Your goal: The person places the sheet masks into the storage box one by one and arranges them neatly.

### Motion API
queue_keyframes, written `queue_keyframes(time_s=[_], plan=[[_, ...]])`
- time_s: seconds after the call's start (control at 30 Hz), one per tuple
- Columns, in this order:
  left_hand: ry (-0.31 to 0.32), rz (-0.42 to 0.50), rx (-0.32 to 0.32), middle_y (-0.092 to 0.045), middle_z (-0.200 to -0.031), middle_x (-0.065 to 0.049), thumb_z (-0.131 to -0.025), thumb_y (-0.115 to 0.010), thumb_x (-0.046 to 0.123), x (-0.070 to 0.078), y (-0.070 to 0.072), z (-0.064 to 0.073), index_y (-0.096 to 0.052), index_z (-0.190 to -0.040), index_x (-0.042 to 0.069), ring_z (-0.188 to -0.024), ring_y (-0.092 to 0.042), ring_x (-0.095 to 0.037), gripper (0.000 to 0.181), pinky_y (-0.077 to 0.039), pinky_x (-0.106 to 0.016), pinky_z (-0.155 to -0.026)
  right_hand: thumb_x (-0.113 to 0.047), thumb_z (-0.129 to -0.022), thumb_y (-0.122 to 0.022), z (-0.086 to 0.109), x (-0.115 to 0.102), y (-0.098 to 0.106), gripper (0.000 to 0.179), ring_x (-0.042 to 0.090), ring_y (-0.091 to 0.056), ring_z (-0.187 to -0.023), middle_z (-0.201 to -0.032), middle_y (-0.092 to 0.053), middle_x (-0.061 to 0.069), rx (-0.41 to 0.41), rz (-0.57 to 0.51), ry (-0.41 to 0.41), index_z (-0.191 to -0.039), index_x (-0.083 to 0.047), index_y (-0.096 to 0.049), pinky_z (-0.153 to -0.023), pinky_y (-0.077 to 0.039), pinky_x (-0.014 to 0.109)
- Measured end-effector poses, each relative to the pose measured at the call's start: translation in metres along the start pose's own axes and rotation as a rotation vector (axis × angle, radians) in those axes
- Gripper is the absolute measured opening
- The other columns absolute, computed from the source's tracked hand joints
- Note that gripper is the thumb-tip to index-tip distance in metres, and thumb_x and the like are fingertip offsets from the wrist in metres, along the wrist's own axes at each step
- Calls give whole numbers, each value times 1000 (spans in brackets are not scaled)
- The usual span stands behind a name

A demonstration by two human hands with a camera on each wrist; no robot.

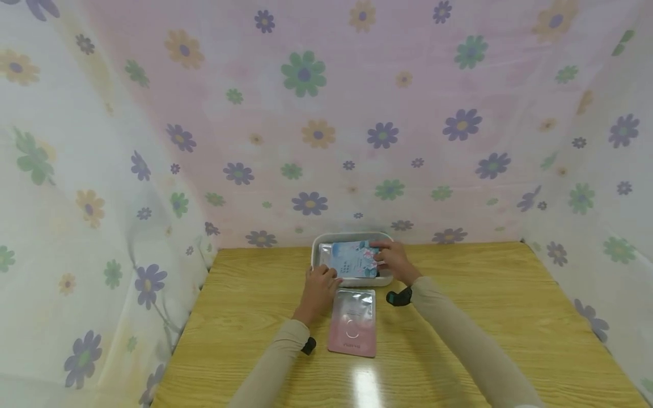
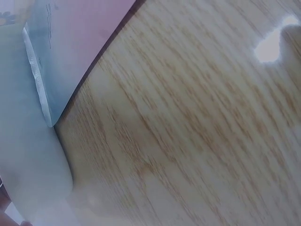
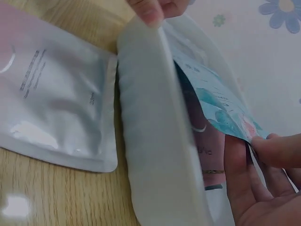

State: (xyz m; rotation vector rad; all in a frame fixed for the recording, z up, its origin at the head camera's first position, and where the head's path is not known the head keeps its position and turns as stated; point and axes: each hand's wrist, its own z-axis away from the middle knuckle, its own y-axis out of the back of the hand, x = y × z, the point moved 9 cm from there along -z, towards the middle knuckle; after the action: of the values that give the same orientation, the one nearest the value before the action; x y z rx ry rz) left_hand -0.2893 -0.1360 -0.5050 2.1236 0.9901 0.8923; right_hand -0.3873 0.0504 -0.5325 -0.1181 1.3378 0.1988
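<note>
My right hand (image 1: 395, 260) pinches the edge of a blue floral sheet mask packet (image 1: 354, 259), thumb on top and fingers beneath, as the right wrist view shows. That packet is tilted up inside a white plastic bin (image 3: 150, 122). With my left hand (image 1: 320, 286) I grip the bin's front-left rim; part of its thumb and fingers shows at the top of the right wrist view. Under the blue packet, a pink packet (image 3: 209, 150) lies in the bin. A pink-and-silver sheet mask packet (image 1: 352, 323) lies flat on the table in front of the bin.
The wooden table (image 1: 245, 317) meets a flower-printed curtain (image 1: 306, 141) just behind the bin. More curtain (image 1: 92, 238) hangs along both sides. A silvery packet edge (image 1: 325, 255) shows at the left inside the bin.
</note>
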Motion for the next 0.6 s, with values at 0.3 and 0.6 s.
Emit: queue_keyframes(time_s=[0.3, 0.6], plan=[[30, -7, -37, -54, -84, -3, -87, -69, 24, -1, -2, -2, -63, -87, 9, -83, -54, -20, 15, -36, -62, -93, 13, -76, -54, -5, 3, -5, 51, 19, -55, -57, -107, -57, 29, 11, 242, 88, -127, 9, -51, -48, -48, 30], [38, -25, -49, -54, -86, -1, -88, -67, 25, -5, -7, -1, -63, -89, 11, -84, -54, -18, 14, -35, -63, -94, 14, -62, -60, -14, 3, -5, 56, 25, -50, -73, -113, -56, 32, 104, 374, 142, -118, 15, -55, -52, -45, 26]])
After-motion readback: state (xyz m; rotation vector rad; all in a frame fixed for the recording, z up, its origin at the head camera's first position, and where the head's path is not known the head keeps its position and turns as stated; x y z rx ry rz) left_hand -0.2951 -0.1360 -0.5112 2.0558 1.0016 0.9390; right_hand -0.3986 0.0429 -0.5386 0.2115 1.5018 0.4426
